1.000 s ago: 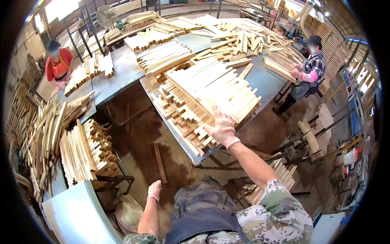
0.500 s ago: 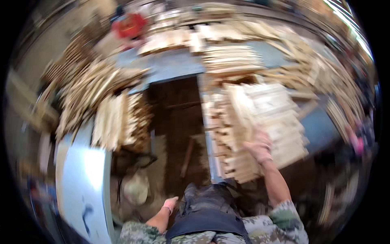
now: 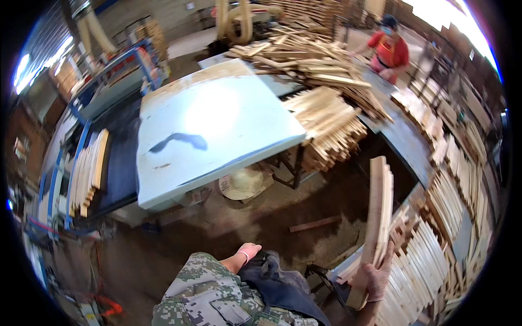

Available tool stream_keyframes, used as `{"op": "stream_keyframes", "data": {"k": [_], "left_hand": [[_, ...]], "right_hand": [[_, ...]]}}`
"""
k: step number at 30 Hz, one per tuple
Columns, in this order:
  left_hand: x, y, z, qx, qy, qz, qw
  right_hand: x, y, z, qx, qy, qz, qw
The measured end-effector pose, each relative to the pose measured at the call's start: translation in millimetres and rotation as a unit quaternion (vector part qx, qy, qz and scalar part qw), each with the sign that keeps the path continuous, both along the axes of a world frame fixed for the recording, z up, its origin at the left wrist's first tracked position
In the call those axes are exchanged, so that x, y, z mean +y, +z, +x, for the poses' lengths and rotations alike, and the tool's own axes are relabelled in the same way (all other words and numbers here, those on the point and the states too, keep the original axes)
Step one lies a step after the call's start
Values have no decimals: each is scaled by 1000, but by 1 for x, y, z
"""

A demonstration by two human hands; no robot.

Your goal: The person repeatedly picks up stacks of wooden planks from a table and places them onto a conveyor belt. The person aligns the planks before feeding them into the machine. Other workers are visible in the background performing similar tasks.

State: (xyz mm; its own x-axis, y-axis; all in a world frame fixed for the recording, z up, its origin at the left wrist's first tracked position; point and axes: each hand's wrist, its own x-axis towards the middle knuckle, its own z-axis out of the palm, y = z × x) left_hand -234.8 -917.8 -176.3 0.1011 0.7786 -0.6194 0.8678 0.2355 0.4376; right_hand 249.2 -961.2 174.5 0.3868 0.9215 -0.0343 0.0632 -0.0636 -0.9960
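- Right hand (image 3: 374, 278): gloved, at the lower right of the head view, fingers wrapped round the lower end of a bundle of wooden slats (image 3: 379, 214). The grip sits low on the bundle, so the slats stand nearly upright, flat faces pressed together and held as 1 pack.
- Bundle of wooden slats: pale, long, several pieces thick. It rises above the near left corner of the right-hand worktop (image 3: 409, 144), apart from the surface and directly over the stacked slats (image 3: 435, 255) lying there.
- Stacked slats: laid side by side in rows along the right-hand worktop, ends roughly aligned, likely sorted by length.
- Left hand (image 3: 247, 253): bare, with a band at the wrist, resting low by the person's own lap, beside dark cloth. It holds nothing that can be seen; the spread of its fingers cannot be told.
- Pale blue worktop (image 3: 217, 130): centre of view, top bare but for a dark smear.
- Loose slat pile (image 3: 326, 122): heaped off the far right corner of the pale blue worktop.
- Straw hat (image 3: 243, 183): on the floor under the pale blue worktop's near edge.
- Person in red (image 3: 390, 50): at the far end, hands on another pile.
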Motion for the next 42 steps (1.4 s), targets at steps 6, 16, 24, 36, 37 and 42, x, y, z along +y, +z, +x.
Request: {"op": "stream_keyframes", "data": {"k": [6,16,24,36,37,42], "left_hand": [[-32,4,-117,-106,184,-64,975],[-170,42,-320,-206,655,-100,720],[-333,9,-267,-373,843,-12,387],[-396,7,-64,-378,904,-106,168],[-390,14,-67,-379,905,-98,167],[-369,35,-86,-378,905,-69,180]], "right_hand": [[95,2,-215,-47,222,-53,973],[268,35,-625,-532,383,3,755],[243,39,-813,-567,483,-3,668],[201,-53,-1155,-12,680,-18,733],[192,-64,-1172,136,714,-14,687],[176,-53,-1180,14,788,46,614]]}}
